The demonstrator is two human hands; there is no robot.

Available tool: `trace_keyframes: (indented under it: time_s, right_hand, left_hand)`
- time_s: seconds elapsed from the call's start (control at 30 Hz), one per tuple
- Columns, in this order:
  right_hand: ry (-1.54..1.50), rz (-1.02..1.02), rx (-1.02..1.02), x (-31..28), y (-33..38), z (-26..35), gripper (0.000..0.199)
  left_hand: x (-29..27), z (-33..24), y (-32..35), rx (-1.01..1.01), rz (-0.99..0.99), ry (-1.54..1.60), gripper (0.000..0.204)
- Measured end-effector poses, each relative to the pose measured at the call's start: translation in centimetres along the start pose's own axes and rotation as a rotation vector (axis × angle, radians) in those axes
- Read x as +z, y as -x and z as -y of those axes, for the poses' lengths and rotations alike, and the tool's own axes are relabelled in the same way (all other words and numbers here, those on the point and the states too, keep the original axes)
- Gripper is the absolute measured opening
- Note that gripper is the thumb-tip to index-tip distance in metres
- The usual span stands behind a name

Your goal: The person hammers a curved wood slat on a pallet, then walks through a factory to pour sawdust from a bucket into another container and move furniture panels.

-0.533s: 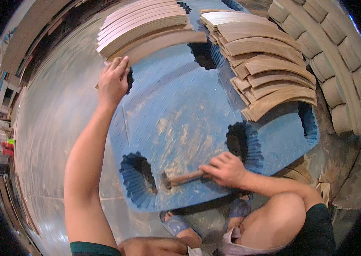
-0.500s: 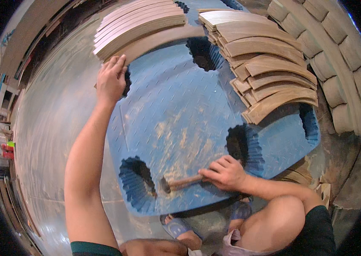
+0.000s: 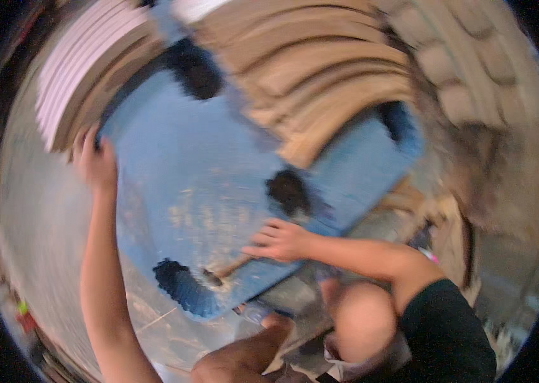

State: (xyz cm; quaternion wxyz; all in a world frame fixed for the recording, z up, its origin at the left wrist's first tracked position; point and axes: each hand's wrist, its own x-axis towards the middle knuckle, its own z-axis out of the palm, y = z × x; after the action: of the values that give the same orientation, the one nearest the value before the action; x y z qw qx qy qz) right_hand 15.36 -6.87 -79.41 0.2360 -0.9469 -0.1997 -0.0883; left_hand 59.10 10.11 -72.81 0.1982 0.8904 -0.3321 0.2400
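My left hand [image 3: 95,159] is at the near left end of a curved wooden board [image 3: 84,105], the lowest in the stack at the far left, with its fingers closed over that end. Blur softens the exact grip. Low over the blue plastic pallet [image 3: 174,147], my right hand [image 3: 280,240] is closed around the wooden handle of a hammer [image 3: 226,270]. The hammer's dark head points left, near the pallet's front left hole. Sawdust or wood crumbs lie scattered over the pallet by the hammer.
Stacked curved boards [image 3: 320,83] overlap along the pallet's right side. Beyond them stand rows of curved wooden pieces [image 3: 467,57]. Dark ribbed holes [image 3: 288,191] break the pallet's surface. My knees and slippered feet are close to its front edge.
The view has swung toward the right and blurred, so the pallet and stacks sit farther left in it. My left hand stays at the board's end, my right on the hammer.
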Motion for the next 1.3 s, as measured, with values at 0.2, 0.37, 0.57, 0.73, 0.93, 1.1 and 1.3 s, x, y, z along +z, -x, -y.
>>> trace_keyframes:
  time_s: [0.2, 0.37, 0.57, 0.73, 0.93, 1.1, 1.3]
  right_hand:
    - [-0.905, -0.19, 0.391, 3.8, -0.2, 0.9, 0.053]
    - [-0.194, 0.045, 0.859, -18.0, 0.3, 15.2, 0.031]
    - [-0.254, -0.165, 1.149, -36.5, 16.3, 25.8, 0.023]
    - [-0.198, -0.252, 1.798, -51.2, 30.4, 33.7, 0.022]
    - [-0.203, -0.759, 2.2, -59.9, 37.4, 38.4, 0.022]
    - [-0.39, -1.043, 2.192, -61.9, 37.6, 35.1, 0.029]
    - [-0.824, -1.199, 1.942, -72.7, 40.0, 28.5, 0.033]
  left_hand:
    - [-20.0, -9.3, 16.1, 0.086, 0.508, 0.126, 0.042]
    - [-45.4, -13.7, 26.5, 0.066, 1.015, 0.074, 0.047]
    - [-52.9, -28.0, 14.1, 0.0, 1.56, -0.091, 0.05]
    - [-44.9, -35.9, 4.0, -0.132, 1.553, 0.116, 0.044]
    - [-38.3, -41.2, -3.2, -0.273, 1.454, 0.493, 0.037]
    - [-34.5, -53.9, -10.0, -0.147, 1.437, 0.654, 0.036]
    - [-34.4, -76.5, -17.1, 0.156, 1.544, 0.369, 0.038]
